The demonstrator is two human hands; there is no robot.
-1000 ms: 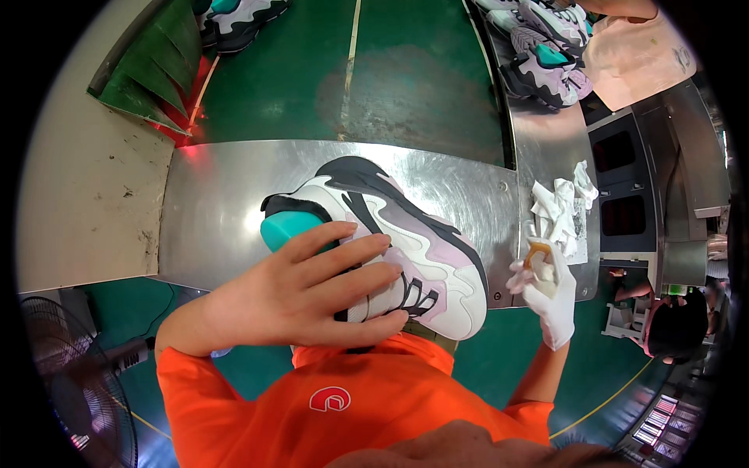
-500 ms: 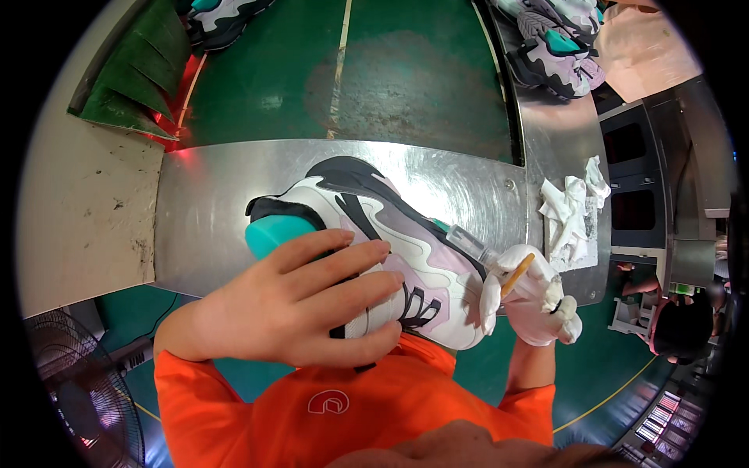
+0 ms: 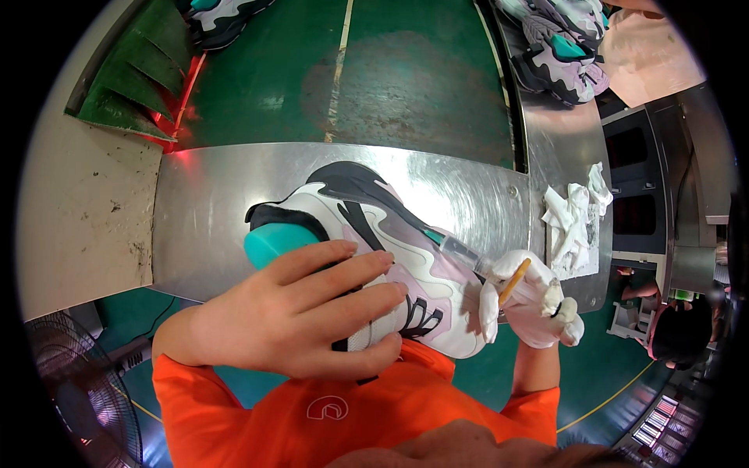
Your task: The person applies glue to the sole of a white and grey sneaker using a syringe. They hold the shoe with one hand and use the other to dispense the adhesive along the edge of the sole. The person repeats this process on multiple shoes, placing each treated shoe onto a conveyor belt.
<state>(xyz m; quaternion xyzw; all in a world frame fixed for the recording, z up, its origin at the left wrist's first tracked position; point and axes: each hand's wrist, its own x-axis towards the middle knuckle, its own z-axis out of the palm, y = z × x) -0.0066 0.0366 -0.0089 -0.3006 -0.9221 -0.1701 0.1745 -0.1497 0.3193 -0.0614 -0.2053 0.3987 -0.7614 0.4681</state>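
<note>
A white, lilac and black sneaker [image 3: 406, 234] lies on its side on the metal worktop, with a turquoise shoe last [image 3: 285, 243] filling its collar. My bare left hand [image 3: 312, 308] is laid across the upper near the laces, fingers curved over it and gripping it. In a white glove, my right hand [image 3: 527, 300] grips a clear syringe [image 3: 462, 253] with a green tip. That tip touches, or nearly touches, the line where upper and sole meet. A thin tan stick [image 3: 515, 282] also pokes out between the gloved fingers; its lower end is hidden.
Beyond the metal worktop [image 3: 211, 226] runs a green conveyor belt [image 3: 421, 86]. More sneakers [image 3: 558, 62] are piled at the far right, and another sneaker [image 3: 226, 19] sits far left. Crumpled white cloths [image 3: 569, 222] lie on the right ledge. A fan [image 3: 82, 398] stands at lower left.
The syringe tip has slid slightly left along the sole edge. My left hand keeps its hold, and the whole scene has shifted a little in view.
</note>
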